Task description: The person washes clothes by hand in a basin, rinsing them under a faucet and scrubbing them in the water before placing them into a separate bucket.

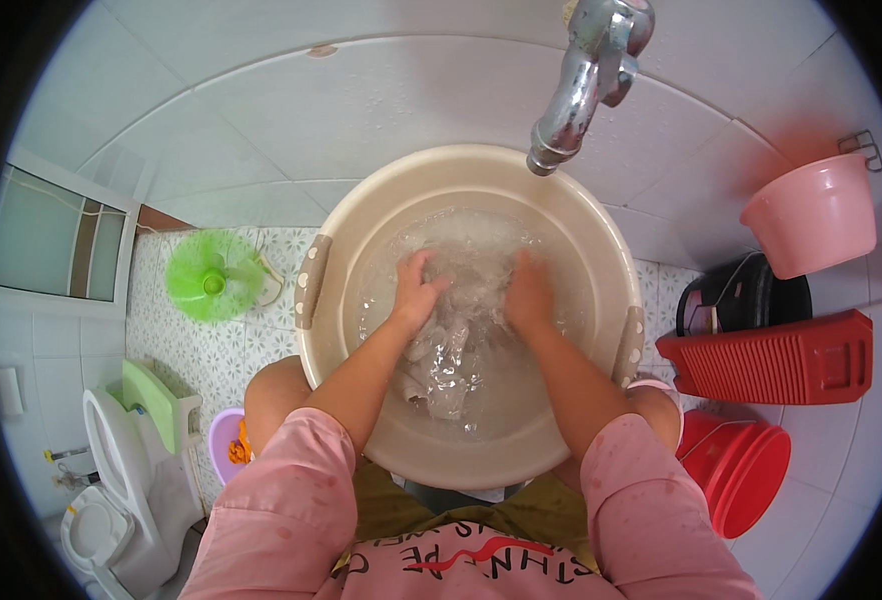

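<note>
Before me stands a large beige plastic basin (471, 469) with cloudy, rippling water in it. A wet, light-coloured cloth (448, 375) lies partly under the water in its middle. My left hand (417, 289), fingers apart, is at the cloth's upper left side in the water. Opposite it, my right hand (531, 296) is blurred and partly under water at the cloth's right; whether its fingers grip any fabric cannot be made out. Splashing hides part of the cloth between the hands.
A chrome tap (561, 135) juts over the basin's back rim. At right are a pink pail (816, 217), a black bucket (778, 296), a red washboard (771, 360) and a red bucket (748, 472). A green fan (214, 281), purple basin (219, 446) and toilet (122, 450) stand left.
</note>
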A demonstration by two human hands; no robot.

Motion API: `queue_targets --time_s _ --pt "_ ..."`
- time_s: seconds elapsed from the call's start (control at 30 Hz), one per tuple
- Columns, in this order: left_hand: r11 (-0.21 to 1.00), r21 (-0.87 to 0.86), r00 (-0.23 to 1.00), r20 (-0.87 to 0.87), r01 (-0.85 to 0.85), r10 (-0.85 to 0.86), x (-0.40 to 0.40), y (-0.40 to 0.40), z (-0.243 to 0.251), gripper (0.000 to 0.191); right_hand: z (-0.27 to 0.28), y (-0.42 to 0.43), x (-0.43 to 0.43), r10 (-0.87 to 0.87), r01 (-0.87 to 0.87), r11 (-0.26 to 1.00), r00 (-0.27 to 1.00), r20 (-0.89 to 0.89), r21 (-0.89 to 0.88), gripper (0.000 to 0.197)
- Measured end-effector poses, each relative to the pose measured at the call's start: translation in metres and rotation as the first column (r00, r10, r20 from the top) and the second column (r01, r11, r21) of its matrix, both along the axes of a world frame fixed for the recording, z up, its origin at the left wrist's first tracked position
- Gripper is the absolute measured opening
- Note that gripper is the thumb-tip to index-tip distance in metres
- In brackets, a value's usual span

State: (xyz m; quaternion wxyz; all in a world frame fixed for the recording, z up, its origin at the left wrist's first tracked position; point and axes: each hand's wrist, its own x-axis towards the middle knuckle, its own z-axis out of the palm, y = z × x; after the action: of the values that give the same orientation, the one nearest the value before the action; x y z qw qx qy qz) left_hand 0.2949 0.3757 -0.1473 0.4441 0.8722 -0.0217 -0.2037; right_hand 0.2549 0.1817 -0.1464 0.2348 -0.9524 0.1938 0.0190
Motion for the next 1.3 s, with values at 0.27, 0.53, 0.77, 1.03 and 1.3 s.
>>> queue_targets --time_s 0.27,0.53,0.77,1.03,1.3 --pt "0.423 -0.612 0.636 -0.765 -0.669 -0.101 0.002 -0.016 0.040 0.059 0.071 0.072 -0.020 0.353 -0.445 0.866 0.867 0.350 0.229 0.031" --pt "0.631 -0.518 0.672 -0.740 -0.578 0.008 -0.019 -0.039 0.063 0.051 0.065 0.062 0.001 0.334 -0.353 0.935 0.858 0.391 -0.025 0.017" --pt "0.774 -0.466 0.780 -0.622 -0.429 0.058 0.003 -0.012 0.034 0.051 0.063 0.012 0.020 -0.018 0.024 0.998 0.993 0.120 -0.052 0.038" --pt "0.783 0.589 0.908 0.189 0.199 -0.373 -0.017 -0.016 0.048 0.068 0.017 -0.001 -0.006 0.475 -0.483 0.876 0.865 -0.158 -0.011 0.065" --pt "0.995 -0.068 0.998 -0.016 0.066 -0.067 0.002 -0.004 0.019 0.074 -0.012 0.001 -0.005 -0.140 0.135 0.989 0.987 0.077 0.058 0.067"
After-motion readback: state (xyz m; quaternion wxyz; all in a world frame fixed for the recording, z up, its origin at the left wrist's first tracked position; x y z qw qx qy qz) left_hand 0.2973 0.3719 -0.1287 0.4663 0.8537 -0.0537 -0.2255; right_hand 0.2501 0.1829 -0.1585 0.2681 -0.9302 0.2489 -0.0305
